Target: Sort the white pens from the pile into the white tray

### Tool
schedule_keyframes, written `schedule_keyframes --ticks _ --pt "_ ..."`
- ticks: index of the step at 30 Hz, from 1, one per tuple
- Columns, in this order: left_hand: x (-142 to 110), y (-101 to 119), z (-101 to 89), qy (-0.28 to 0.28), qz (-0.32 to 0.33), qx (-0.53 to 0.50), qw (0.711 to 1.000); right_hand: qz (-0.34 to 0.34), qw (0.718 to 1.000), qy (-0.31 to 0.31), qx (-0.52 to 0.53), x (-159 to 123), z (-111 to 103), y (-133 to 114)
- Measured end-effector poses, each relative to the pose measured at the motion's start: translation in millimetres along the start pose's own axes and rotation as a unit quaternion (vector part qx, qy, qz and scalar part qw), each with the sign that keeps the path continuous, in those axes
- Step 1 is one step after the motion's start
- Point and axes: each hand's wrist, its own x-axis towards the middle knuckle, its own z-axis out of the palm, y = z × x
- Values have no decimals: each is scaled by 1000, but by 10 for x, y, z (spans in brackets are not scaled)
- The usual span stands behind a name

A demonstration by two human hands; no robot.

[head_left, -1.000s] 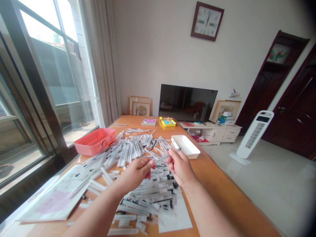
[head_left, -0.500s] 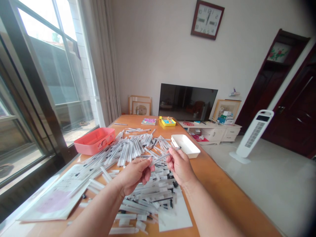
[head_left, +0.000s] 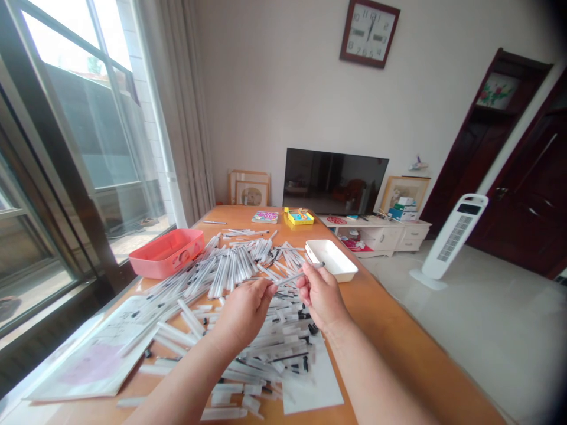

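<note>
A slim translucent pen (head_left: pixel 289 278) with a dark end is stretched between my two hands above the table. My left hand (head_left: pixel 250 310) pinches its left end, knuckles turned upward. Close to the dark end, my right hand (head_left: pixel 321 295) grips it between thumb and fingers. Beneath and around both hands lie many loose pen parts (head_left: pixel 261 348): clear barrels, caps and small black pieces. Farther back, a heap of clear pens (head_left: pixel 234 265) with black ends is spread out. My fingers hide parts of the held pen.
A red plastic basket (head_left: pixel 166 268) stands at the left and a white tray (head_left: pixel 349 273) at the right. A paper booklet (head_left: pixel 88 360) lies at the left edge. Toward the far end are a yellow box (head_left: pixel 301 219) and a pink-covered book (head_left: pixel 264 216). White paper (head_left: pixel 319 395) lies under some parts.
My left hand has rolled over so its back faces up, and its fingers have closed more tightly around the pen's left end. My right hand stays almost in place.
</note>
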Motion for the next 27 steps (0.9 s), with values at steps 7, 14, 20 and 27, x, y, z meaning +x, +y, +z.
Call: schedule_keyframes --ticks 7,14,20,27 --pt "21 41 2 -66 -116 -218 967 -2 1000 -19 0 -37 18 -15" --pt "26 -33 -83 -71 -257 -466 844 -17 997 6 69 70 -124 -198" --pt "42 -109 -76 -74 -243 -467 847 -28 996 43 75 158 -208 -196" --pt "69 -213 7 -20 -217 -320 922 7 998 19 61 123 -135 5"
